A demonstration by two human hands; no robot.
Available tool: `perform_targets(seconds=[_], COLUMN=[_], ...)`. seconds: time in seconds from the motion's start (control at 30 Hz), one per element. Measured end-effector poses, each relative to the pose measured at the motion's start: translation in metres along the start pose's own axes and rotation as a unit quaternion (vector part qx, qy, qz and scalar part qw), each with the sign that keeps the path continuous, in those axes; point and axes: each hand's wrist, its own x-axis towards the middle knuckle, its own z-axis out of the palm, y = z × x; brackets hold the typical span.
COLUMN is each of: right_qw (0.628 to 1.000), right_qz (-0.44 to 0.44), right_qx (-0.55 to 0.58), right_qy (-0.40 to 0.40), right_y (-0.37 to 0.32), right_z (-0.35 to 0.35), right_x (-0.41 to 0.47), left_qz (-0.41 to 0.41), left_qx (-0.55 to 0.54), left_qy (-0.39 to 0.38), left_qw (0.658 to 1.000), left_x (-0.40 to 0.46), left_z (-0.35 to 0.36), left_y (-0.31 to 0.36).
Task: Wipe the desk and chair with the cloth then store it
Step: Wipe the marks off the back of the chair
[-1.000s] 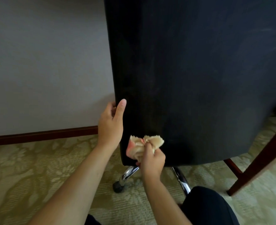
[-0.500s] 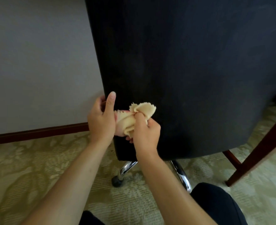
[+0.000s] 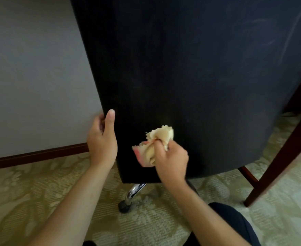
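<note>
The black fabric back of the chair (image 3: 199,77) fills most of the view. My left hand (image 3: 102,139) grips its left edge, thumb up on the back face and fingers wrapped behind. My right hand (image 3: 171,157) holds a crumpled cream cloth (image 3: 155,144) with a pink edge and presses it against the lower part of the chair back. Below the back, a chrome leg with a black caster (image 3: 126,201) shows.
A dark wooden desk leg (image 3: 279,157) slants down at the right onto the patterned green carpet (image 3: 39,192). A grey wall with a dark baseboard (image 3: 36,155) stands to the left. My dark-clothed knee (image 3: 234,224) is at the bottom right.
My right hand has carried the cloth from beside my left hand rightward and down across the chair back. My left hand keeps its hold on the chair's left edge.
</note>
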Motion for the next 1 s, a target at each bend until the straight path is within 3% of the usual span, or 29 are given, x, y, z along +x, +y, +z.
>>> perform_targets(seconds=[0.13, 0.23, 0.33, 0.43, 0.53, 0.6, 0.67, 0.83, 1.0], right_qw=[0.993, 0.986, 0.955, 0.913, 0.891, 0.893, 0.913, 0.938, 0.944], right_qz=[-0.080, -0.062, 0.096, 0.284, 0.346, 0.339, 0.279, 0.163, 0.173], right_qx=[0.007, 0.121, 0.268, 0.288, 0.292, 0.292, 0.298, 0.303, 0.271], right_qy=[0.084, 0.094, 0.086, 0.061, 0.039, 0.037, 0.018, 0.048, 0.079], right_y=[-0.036, -0.061, -0.029, 0.031, 0.051, 0.041, 0.016, -0.053, -0.019], right_z=[-0.038, -0.044, -0.030, -0.013, -0.008, -0.012, -0.021, -0.058, -0.061], right_x=[0.029, 0.048, 0.034, -0.005, -0.020, -0.013, 0.002, 0.046, 0.044], left_qz=[-0.012, -0.023, -0.021, -0.016, -0.024, -0.005, 0.051, 0.176, 0.211], left_qx=[-0.023, -0.037, -0.028, -0.025, -0.015, 0.025, 0.065, 0.120, 0.180], left_qy=[0.018, 0.036, 0.067, 0.084, 0.117, 0.146, 0.145, 0.060, 0.039], left_qw=[1.000, 0.998, 0.997, 0.996, 0.993, 0.989, 0.986, 0.975, 0.960], left_x=[-0.003, -0.006, -0.008, -0.009, -0.018, -0.034, -0.057, -0.087, -0.076], left_z=[0.006, 0.011, 0.015, 0.021, 0.025, 0.029, 0.036, 0.053, 0.052], left_y=[0.000, 0.001, 0.002, 0.002, -0.004, -0.014, -0.017, -0.004, -0.010])
